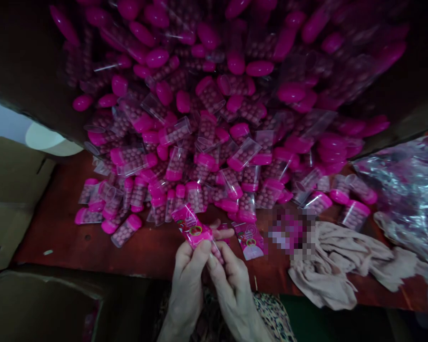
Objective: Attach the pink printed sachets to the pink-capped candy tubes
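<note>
My left hand and my right hand meet near the table's front edge. Between my left thumb and fingers is a pink printed wrapper, its upper end pointing up and left. My right fingers are closed around a small clear container of pink balls, whose top lies at or inside the wrapper's lower end; the overlap is hidden by my thumbs. Just right of my hands, another pink printed wrapper lies flat on the table.
A large heap of clear containers with pink caps covers the back of the red table. A beige cloth and shiny plastic bags lie at the right. Cardboard stands at the left.
</note>
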The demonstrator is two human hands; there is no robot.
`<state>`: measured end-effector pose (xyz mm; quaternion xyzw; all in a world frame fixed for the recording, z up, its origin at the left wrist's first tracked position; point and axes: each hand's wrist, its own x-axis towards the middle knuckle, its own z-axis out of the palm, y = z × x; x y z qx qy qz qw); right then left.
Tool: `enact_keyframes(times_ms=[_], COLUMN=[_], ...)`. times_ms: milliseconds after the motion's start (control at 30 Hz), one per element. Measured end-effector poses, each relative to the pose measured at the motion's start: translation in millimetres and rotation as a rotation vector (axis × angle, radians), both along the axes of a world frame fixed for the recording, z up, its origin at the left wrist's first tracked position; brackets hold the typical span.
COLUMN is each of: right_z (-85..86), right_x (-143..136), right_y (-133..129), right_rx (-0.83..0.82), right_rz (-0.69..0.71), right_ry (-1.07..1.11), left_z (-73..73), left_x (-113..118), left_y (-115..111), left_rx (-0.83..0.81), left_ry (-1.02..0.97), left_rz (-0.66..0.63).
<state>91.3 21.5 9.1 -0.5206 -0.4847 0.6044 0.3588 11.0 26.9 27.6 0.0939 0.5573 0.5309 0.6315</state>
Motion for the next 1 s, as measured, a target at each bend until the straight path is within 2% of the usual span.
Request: enact_keyframes(times_ms=[67,133,233,300,367,433,600,733,800,900,1000], right_z=[3.5,6.6,11.7,15.6,18.4,19.2,15.7,14.3,14.7,15.7,15.0], right_x=[0.9,4.1,12.6,18.1,21.0,20.8,17.6,21.1,24.1,28.8,33.2], right_y=[4.2,6.7,12.5,20.5,31.0,41.0,51.7,52.0,54.1,61.0,68.6], right_rx=[-0.064,-0.067,0.131,0.288,0.360,0.325,0.049,-0.067,-0.062,0.058,0.152], right_rz=[0.049,0.070,0.072,0.003,-0.096,-0.124,-0.039,-0.003,-0.040,-0.139,-0.071], right_ry=[0.064,0.038,-0.143,-0.254,-0.300,-0.254,-0.002,0.102,0.091,0.050,0.070], left_z=[-0.4,-0.7,-2.3,-4.7,-7.0,-8.1,-6.0,-5.6,-6.6,-8.1,-8.6], left_x=[-2.5,-4.5,-6.4,-6.8,-6.1,-4.7,-2.9,-8.3,-12.8,-18.1,-19.8], left_y=[0.0,1.1,1.9,0.6,-1.9,-4.0,-2.7,1.5,2.4,1.9,1.2], left_rx=[0.048,0.079,0.081,0.040,-0.007,-0.023,0.001,0.032,0.027,0.008,-0.002], left_ry=[-0.022,-0.025,0.000,0.019,0.032,0.022,-0.010,-0.155,-0.230,-0.294,-0.310], left_rz=[-0.005,-0.004,0.004,0.007,-0.025,-0.077,-0.179,-0.263,-0.303,-0.352,-0.405])
